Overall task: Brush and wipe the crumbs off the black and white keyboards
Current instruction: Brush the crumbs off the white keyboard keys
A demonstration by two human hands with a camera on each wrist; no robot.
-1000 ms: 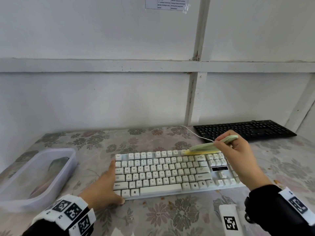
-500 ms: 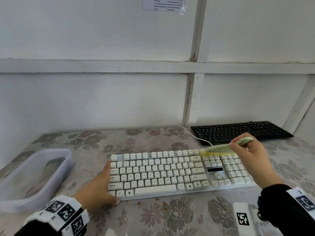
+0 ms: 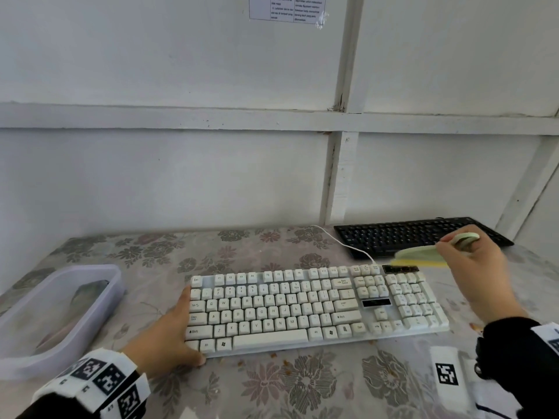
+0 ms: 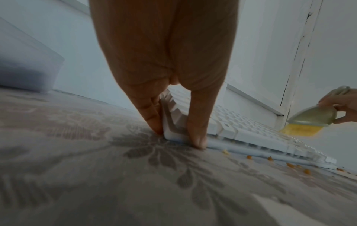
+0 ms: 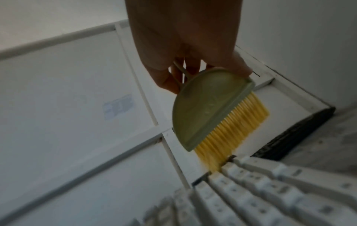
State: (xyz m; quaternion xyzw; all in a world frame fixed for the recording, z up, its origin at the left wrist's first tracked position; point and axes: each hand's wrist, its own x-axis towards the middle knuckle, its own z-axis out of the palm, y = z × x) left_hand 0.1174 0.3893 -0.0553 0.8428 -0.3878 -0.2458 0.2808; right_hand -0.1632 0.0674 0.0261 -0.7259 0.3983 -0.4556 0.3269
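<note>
A white keyboard [image 3: 302,306] lies across the middle of the flowered table. My left hand [image 3: 169,331] holds its left end, thumb along the front edge and fingers down the side, as the left wrist view shows at the keyboard's corner [image 4: 173,134]. My right hand [image 3: 475,267] grips a pale green brush [image 3: 423,254] with yellow bristles [image 5: 231,130] over the keyboard's far right corner. The bristle tips touch the top row of keys [image 5: 222,166]. The black keyboard [image 3: 417,234] lies behind at the right.
A clear plastic tub [image 3: 51,313] stands at the left of the table. Orange crumbs [image 4: 289,165] lie on the cloth along the white keyboard's front edge. The white cable [image 3: 341,241] runs back toward the wall, close behind.
My right hand has carried the brush rightward along the top row, from above the main keys to the far right corner. The left hand has stayed on the keyboard's left end.
</note>
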